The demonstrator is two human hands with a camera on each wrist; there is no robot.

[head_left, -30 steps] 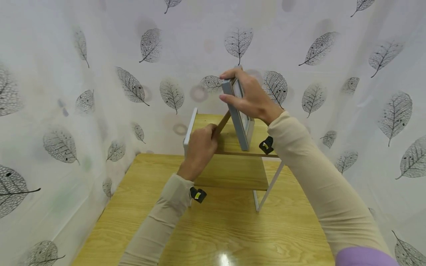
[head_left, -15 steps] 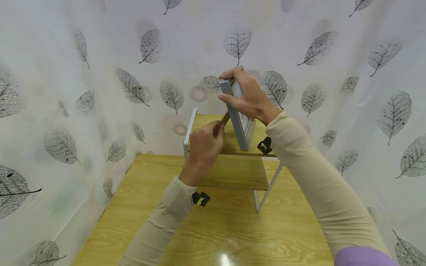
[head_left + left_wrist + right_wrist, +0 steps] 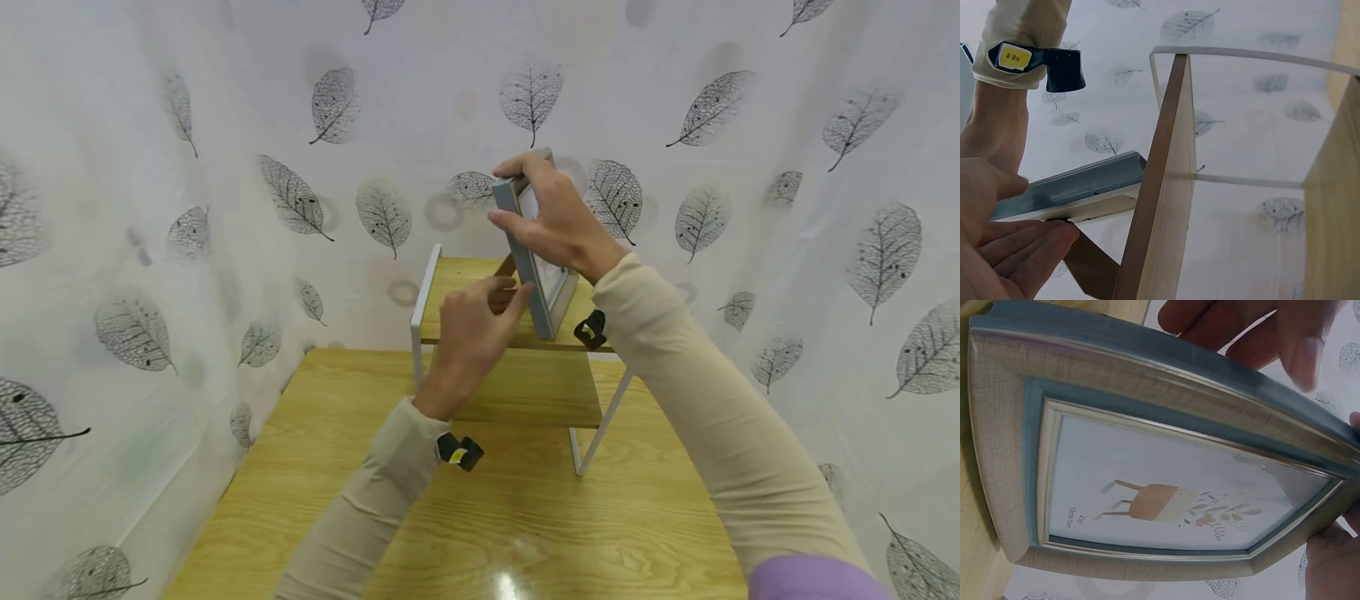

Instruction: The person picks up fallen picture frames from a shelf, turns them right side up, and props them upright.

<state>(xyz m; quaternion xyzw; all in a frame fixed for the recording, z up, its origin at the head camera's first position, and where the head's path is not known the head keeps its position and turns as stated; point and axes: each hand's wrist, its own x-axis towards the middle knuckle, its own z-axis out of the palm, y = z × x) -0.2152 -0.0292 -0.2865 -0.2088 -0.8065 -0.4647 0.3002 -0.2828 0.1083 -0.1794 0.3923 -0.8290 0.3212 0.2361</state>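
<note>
A picture frame [image 3: 534,275] with a grey-blue side leans on the top board of a small wooden shelf [image 3: 480,321]. Its print [image 3: 1160,494] shows an orange vase-like shape with leaves. My right hand [image 3: 562,217] grips the frame's upper end, thumb along its side and fingers over the top. At the frame's lower left side is my left hand [image 3: 480,329], its thumb tip right at the side edge. In the left wrist view, this hand's fingers [image 3: 1035,253] reach out nearly straight behind the frame, fingertips at the brown back stand [image 3: 1091,265], which is folded outward.
The shelf has a lower board [image 3: 532,387] and pale metal legs [image 3: 603,425]. It stands on a wood-grain table [image 3: 525,517]. A leaf-printed curtain [image 3: 450,92] hangs close behind and along both sides.
My left hand has slid from the back stand up and right to the frame's side, its grip on the stand loosened. My right hand holds the frame nearly still.
</note>
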